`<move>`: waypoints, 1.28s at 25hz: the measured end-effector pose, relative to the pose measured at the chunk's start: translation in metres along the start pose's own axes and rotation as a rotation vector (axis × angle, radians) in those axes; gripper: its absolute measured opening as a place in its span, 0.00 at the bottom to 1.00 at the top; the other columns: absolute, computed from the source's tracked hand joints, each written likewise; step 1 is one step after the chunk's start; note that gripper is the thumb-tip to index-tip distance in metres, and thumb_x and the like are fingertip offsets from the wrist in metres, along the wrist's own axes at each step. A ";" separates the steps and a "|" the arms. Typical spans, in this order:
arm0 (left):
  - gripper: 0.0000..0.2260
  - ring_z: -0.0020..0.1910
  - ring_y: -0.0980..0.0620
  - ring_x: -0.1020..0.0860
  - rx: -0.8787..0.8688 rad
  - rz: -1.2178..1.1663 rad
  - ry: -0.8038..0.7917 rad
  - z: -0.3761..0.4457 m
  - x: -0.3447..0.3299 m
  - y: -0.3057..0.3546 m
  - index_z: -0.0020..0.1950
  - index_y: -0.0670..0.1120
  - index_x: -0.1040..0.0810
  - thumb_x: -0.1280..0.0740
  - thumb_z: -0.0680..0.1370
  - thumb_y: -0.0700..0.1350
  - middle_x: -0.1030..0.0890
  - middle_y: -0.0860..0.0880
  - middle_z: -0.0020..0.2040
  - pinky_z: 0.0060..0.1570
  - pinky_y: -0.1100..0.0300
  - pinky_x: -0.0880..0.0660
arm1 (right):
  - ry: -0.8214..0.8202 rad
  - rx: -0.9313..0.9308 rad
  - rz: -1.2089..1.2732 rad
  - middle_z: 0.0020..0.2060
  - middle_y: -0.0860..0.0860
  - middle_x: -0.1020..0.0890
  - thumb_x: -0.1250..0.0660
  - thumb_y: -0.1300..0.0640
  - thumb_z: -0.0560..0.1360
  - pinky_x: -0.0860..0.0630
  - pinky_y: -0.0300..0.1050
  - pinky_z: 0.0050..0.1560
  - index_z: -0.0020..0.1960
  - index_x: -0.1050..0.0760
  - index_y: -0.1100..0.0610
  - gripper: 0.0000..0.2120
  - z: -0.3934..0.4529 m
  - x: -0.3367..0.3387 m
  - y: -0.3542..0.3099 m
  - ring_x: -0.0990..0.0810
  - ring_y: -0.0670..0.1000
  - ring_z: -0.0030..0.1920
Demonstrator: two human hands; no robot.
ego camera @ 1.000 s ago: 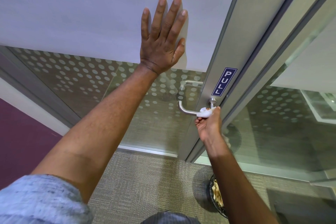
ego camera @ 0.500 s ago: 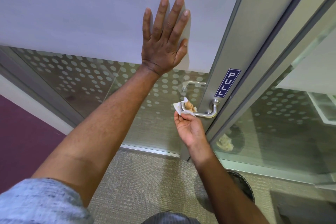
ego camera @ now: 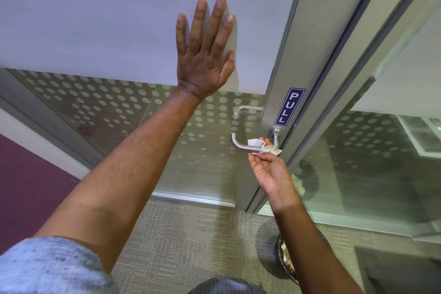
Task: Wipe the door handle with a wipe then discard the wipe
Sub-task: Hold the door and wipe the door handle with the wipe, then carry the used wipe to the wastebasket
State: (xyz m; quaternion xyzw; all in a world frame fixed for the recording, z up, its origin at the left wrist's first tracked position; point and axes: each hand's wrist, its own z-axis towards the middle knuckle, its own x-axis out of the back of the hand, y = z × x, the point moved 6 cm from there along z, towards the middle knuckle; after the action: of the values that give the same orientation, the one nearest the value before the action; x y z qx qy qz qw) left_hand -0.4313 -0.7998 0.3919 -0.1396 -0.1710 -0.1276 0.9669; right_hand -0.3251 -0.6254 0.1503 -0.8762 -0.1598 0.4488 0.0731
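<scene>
Wipe wrapped on the lever, bin waiting below

Sleeve [ego camera: 47,267] and forearm at the left lead up to the left hand [ego camera: 205,55], which lies flat and open against the frosted door panel [ego camera: 95,19], gripping nothing; it looks placed there to steady the door against the rubbing. Further right, the door handle [ego camera: 241,145] juts from the metal frame just under the PULL sign [ego camera: 289,106]. The right hand [ego camera: 269,172] reaches up from below, fingers closed around the wipe [ego camera: 259,145], which is folded over the lever near its post, pressed onto the metal. At the lower right, partly hidden by that forearm, stands a waste bin [ego camera: 286,262], handy for discarding.
</scene>
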 end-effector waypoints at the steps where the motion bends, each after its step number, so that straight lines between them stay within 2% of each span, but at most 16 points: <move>1: 0.26 0.76 0.34 0.39 0.000 0.002 -0.003 0.000 0.000 0.000 0.78 0.44 0.40 0.41 0.82 0.52 0.30 0.37 0.76 0.74 0.32 0.43 | 0.046 0.007 0.005 0.42 0.57 0.14 0.44 0.78 0.69 0.30 0.53 0.71 0.50 0.24 0.62 0.19 -0.001 0.003 -0.007 0.18 0.55 0.52; 4: 0.26 0.76 0.34 0.40 0.001 -0.022 -0.015 0.000 0.000 0.000 0.78 0.44 0.41 0.42 0.83 0.52 0.31 0.36 0.76 0.74 0.31 0.43 | 0.164 0.029 0.035 0.45 0.59 0.19 0.46 0.74 0.78 0.31 0.53 0.73 0.47 0.26 0.65 0.12 0.001 0.015 -0.025 0.19 0.56 0.51; 6: 0.26 0.77 0.33 0.40 0.004 -0.026 -0.031 0.001 0.002 0.001 0.79 0.44 0.42 0.42 0.83 0.52 0.32 0.36 0.77 0.74 0.30 0.43 | 0.183 0.085 -0.004 0.46 0.58 0.20 0.45 0.71 0.81 0.26 0.51 0.69 0.55 0.25 0.66 0.11 0.006 0.015 -0.034 0.19 0.55 0.53; 8: 0.27 0.77 0.33 0.41 0.018 -0.036 -0.043 0.001 0.003 0.000 0.79 0.44 0.43 0.41 0.83 0.51 0.33 0.36 0.77 0.74 0.30 0.45 | 0.177 0.225 -0.123 0.46 0.56 0.18 0.42 0.71 0.81 0.21 0.48 0.59 0.66 0.25 0.66 0.15 0.008 0.012 -0.041 0.18 0.52 0.47; 9: 0.27 0.77 0.32 0.41 0.024 -0.042 -0.055 0.000 0.003 0.000 0.79 0.44 0.43 0.40 0.83 0.51 0.34 0.35 0.77 0.75 0.30 0.46 | 0.189 0.318 -0.214 0.45 0.55 0.17 0.40 0.70 0.80 0.19 0.46 0.55 0.66 0.24 0.66 0.16 0.009 0.012 -0.044 0.18 0.52 0.44; 11: 0.28 0.77 0.31 0.42 0.033 -0.054 -0.077 0.000 0.004 0.003 0.80 0.44 0.44 0.41 0.83 0.51 0.35 0.35 0.78 0.75 0.29 0.47 | 0.233 0.555 -0.503 0.44 0.51 0.16 0.37 0.68 0.79 0.18 0.44 0.49 0.60 0.19 0.61 0.13 0.000 0.009 -0.053 0.17 0.51 0.43; 13: 0.28 0.77 0.30 0.43 0.047 -0.072 -0.097 -0.001 0.005 0.004 0.80 0.43 0.44 0.41 0.83 0.51 0.37 0.34 0.78 0.75 0.28 0.47 | 0.232 0.822 -0.939 0.48 0.47 0.21 0.36 0.66 0.80 0.21 0.39 0.55 0.58 0.16 0.58 0.13 -0.018 0.001 -0.059 0.18 0.47 0.46; 14: 0.28 0.78 0.30 0.43 0.057 -0.076 -0.111 -0.001 0.005 0.006 0.80 0.42 0.45 0.40 0.83 0.51 0.38 0.34 0.79 0.75 0.28 0.48 | 0.195 0.900 -1.113 0.50 0.47 0.24 0.37 0.66 0.80 0.24 0.34 0.59 0.58 0.16 0.59 0.13 -0.025 -0.001 -0.061 0.20 0.43 0.46; 16: 0.29 0.78 0.29 0.44 0.106 -0.088 -0.131 -0.001 0.007 0.009 0.80 0.42 0.45 0.38 0.83 0.50 0.39 0.32 0.79 0.75 0.28 0.49 | 0.084 0.951 -1.333 0.51 0.50 0.27 0.36 0.67 0.80 0.29 0.26 0.59 0.59 0.16 0.60 0.13 -0.033 -0.003 -0.065 0.23 0.41 0.46; 19: 0.31 0.78 0.29 0.45 0.226 -0.125 -0.136 -0.002 0.013 0.026 0.80 0.39 0.43 0.36 0.82 0.48 0.40 0.31 0.79 0.76 0.29 0.51 | -0.116 0.893 -1.563 0.48 0.49 0.26 0.36 0.67 0.79 0.30 0.25 0.55 0.57 0.15 0.57 0.14 -0.035 0.002 -0.073 0.24 0.39 0.45; 21: 0.31 0.79 0.29 0.45 0.312 -0.154 -0.149 -0.003 0.017 0.041 0.81 0.38 0.41 0.35 0.82 0.48 0.41 0.31 0.80 0.77 0.30 0.50 | -0.173 0.816 -1.559 0.48 0.48 0.23 0.37 0.68 0.77 0.29 0.28 0.53 0.55 0.14 0.55 0.16 -0.033 0.016 -0.083 0.23 0.35 0.46; 23: 0.30 0.80 0.31 0.46 0.375 -0.181 -0.174 -0.009 0.018 0.059 0.81 0.39 0.41 0.37 0.83 0.49 0.42 0.33 0.81 0.78 0.30 0.50 | -0.162 0.700 -1.397 0.48 0.51 0.18 0.38 0.70 0.75 0.23 0.39 0.53 0.54 0.15 0.52 0.19 -0.036 0.038 -0.097 0.19 0.39 0.47; 25: 0.30 0.82 0.35 0.48 0.395 -0.199 -0.220 -0.022 0.017 0.086 0.82 0.41 0.43 0.40 0.84 0.51 0.44 0.36 0.82 0.78 0.32 0.50 | -0.149 0.568 -1.159 0.47 0.54 0.15 0.38 0.73 0.74 0.19 0.46 0.47 0.51 0.16 0.51 0.20 -0.042 0.065 -0.111 0.17 0.50 0.46; 29: 0.32 0.83 0.42 0.50 0.412 -0.332 -0.360 -0.069 0.014 0.166 0.83 0.44 0.43 0.37 0.81 0.50 0.46 0.42 0.84 0.79 0.35 0.53 | -0.021 0.370 -0.933 0.42 0.54 0.13 0.37 0.72 0.76 0.19 0.46 0.48 0.48 0.16 0.58 0.14 -0.052 0.128 -0.145 0.17 0.52 0.45; 32: 0.31 0.83 0.43 0.49 0.428 -0.411 -0.454 -0.118 0.018 0.231 0.81 0.44 0.40 0.36 0.80 0.49 0.45 0.44 0.84 0.79 0.35 0.51 | 0.041 0.258 -0.845 0.47 0.56 0.13 0.37 0.73 0.76 0.19 0.45 0.55 0.52 0.18 0.63 0.12 -0.056 0.174 -0.171 0.17 0.54 0.50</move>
State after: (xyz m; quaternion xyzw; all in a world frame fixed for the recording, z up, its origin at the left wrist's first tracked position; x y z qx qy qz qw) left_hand -0.3122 -0.6264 0.2396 0.0781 -0.4282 -0.2462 0.8660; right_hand -0.2218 -0.4036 0.0966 -0.7264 -0.4452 0.3781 0.3623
